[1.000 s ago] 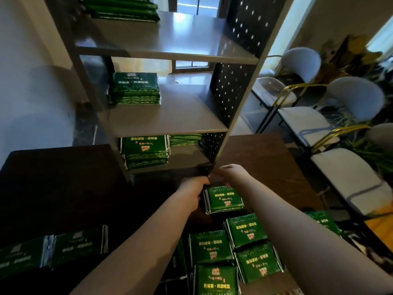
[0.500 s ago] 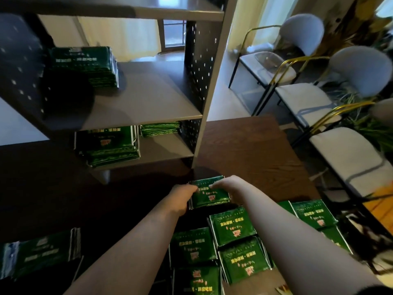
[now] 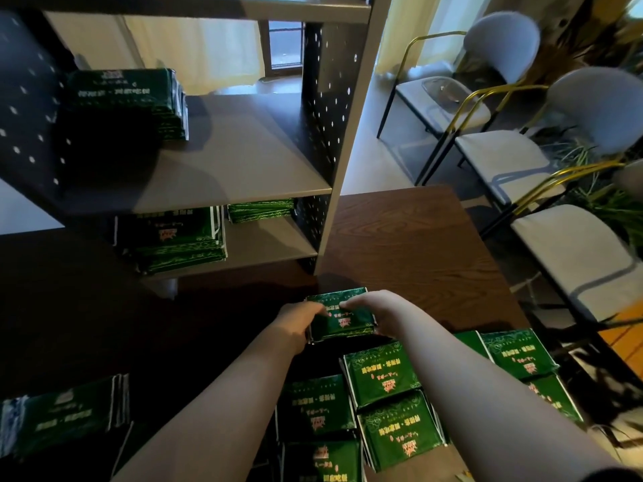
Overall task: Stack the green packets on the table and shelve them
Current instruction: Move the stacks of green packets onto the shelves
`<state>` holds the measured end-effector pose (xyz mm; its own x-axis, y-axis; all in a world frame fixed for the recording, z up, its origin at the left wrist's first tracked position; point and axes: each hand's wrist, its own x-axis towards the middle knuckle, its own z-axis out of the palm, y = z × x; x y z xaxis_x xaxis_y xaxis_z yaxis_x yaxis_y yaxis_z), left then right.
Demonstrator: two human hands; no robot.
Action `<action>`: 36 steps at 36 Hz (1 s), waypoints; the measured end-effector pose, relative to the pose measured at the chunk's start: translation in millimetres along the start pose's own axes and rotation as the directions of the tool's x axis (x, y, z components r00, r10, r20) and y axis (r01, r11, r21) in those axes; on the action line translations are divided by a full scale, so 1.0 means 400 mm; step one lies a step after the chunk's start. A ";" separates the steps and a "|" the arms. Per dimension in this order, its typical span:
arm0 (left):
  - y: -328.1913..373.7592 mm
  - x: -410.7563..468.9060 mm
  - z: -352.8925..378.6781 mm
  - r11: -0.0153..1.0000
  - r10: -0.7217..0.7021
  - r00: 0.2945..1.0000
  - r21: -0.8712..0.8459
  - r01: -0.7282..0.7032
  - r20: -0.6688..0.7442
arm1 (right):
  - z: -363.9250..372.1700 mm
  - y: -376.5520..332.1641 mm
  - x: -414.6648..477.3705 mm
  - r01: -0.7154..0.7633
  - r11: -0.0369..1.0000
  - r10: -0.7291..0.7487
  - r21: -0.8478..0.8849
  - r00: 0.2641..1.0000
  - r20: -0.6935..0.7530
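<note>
A small stack of green packets [image 3: 344, 318] sits on the dark wooden table [image 3: 417, 252], just in front of the shelf unit [image 3: 243, 158]. My left hand [image 3: 299, 321] grips its left edge and my right hand [image 3: 372, 307] grips its right edge, fingers curled over the top. Several more green packets [image 3: 382, 373] lie loose on the table near me, under my forearms. Stacks of packets [image 3: 174, 238] are on the lower shelf, and another stack [image 3: 128, 99] is on the shelf above.
A further pile of packets [image 3: 66, 415] lies at the table's near left. White chairs with gold frames [image 3: 515, 154] stand to the right of the table, with plants behind them. The shelf's perforated side panel [image 3: 327, 109] rises just beyond my hands.
Both hands came back from the shelf's foot toward me and now grip the packet stack at both edges. The view has tilted down and nearer.
</note>
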<state>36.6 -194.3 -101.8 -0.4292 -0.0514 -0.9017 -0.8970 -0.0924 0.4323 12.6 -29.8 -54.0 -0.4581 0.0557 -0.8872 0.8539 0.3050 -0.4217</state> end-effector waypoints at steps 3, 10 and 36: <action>0.013 -0.026 -0.006 0.999 0.013 1.000 -0.046 -0.013 -0.006 | -0.012 0.023 0.078 -0.014 1.000 0.012 0.027 0.997 0.073; 0.044 -0.151 -0.033 0.990 0.028 0.998 -0.140 -0.021 0.051 | 0.013 -0.018 0.009 0.029 0.999 -0.030 0.021 0.996 0.078; 0.102 -0.264 -0.204 0.798 0.173 0.985 -0.585 -0.146 -0.009 | 0.145 -0.131 -0.224 0.198 0.860 -0.300 0.470 0.942 0.153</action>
<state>53.9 -273.9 11.7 -0.5773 -0.0758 -0.8130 -0.5914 -0.6478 0.4803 23.2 -105.9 36.6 -0.6501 -0.1843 -0.7372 0.7597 -0.1739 -0.6265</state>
